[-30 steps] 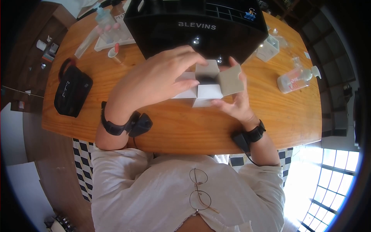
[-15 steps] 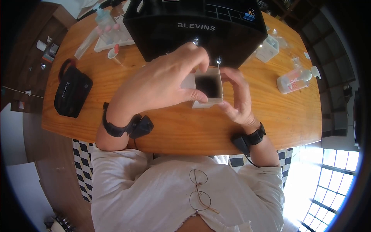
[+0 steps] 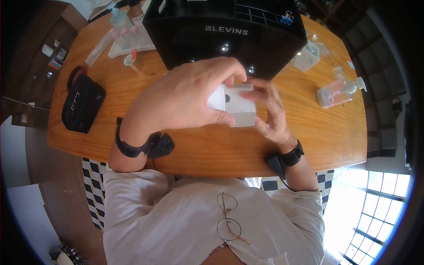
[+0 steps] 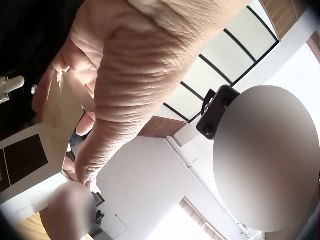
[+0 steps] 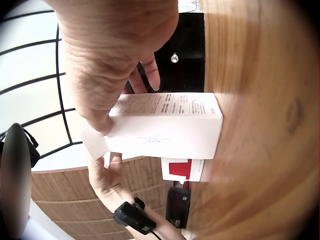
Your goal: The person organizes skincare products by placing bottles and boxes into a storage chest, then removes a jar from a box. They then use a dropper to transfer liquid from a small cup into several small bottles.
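An upright white box [image 3: 243,118] is between both hands at the black organizer's front. A pale flap [image 3: 236,99] covers most of its opening. My left hand [image 3: 181,90] curls over the box's left side, thumb at the near top edge. On the other side, my right hand [image 3: 274,112] holds the box, with a finger over the flap and the thumb near its corner. The right wrist view shows the printed box [image 5: 165,135] with a small flap [image 5: 95,142] sticking out, my right hand [image 5: 120,60] around its top. My left hand [image 4: 125,85] shows large in the left wrist view.
The black BLEVINS organizer [image 3: 221,44] stands behind the hands. On the table's left are a black pouch [image 3: 84,104] and small cup [image 3: 131,62]; on its right, a pump bottle [image 3: 338,92] and clear container [image 3: 306,57]. A red-and-white box [image 5: 182,170] lies beside the held box.
The outward-spread flaps came upright, showing the dark interior; a pale flap now lies across the opening. My right fingers have moved inward over it, and the left hand has shifted slightly.
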Motion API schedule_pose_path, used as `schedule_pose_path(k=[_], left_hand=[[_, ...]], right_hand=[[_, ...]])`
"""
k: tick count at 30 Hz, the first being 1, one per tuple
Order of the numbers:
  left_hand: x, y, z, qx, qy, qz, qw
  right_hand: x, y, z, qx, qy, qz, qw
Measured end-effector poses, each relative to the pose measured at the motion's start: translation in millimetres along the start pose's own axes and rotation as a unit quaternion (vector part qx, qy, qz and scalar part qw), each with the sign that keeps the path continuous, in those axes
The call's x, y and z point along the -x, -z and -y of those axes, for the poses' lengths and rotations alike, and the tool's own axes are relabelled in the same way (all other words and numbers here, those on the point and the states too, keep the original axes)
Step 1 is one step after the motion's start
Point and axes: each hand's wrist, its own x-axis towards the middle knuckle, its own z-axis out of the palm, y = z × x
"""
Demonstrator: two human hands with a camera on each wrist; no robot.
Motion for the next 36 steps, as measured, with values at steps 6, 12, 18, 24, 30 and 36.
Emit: schedule_pose_path(k=[6, 12, 18, 24, 30, 36], left_hand=[[-2, 3, -1, 0.013, -0.012, -0.007, 1.000], [-4, -1, 2, -0.017, -0.007, -0.013, 1.000], [-3, -3, 3, -0.025, 0.004, -0.024, 0.999], [1, 0, 9, -0.007, -0.043, -0.030, 0.999], [-1, -4, 6, -0.018, 0.020, -0.017, 0.999], [-3, -8, 6, 0.015, 0.059, 0.002, 0.998]], right_hand=[[-2, -1, 1, 0.025, 0.022, -0.014, 0.999], [2, -9, -5, -0.036, 0.022, -0.058, 0.997], [0, -7, -3, -0.012, 0.035, -0.052, 0.998], [1, -1, -1, -0.001, 0.031, -0.033, 0.999], [1, 5, 5, 0.046, 0.000, 0.007, 0.999], [0, 2, 9, 0.025, -0.029, 0.009, 0.999]])
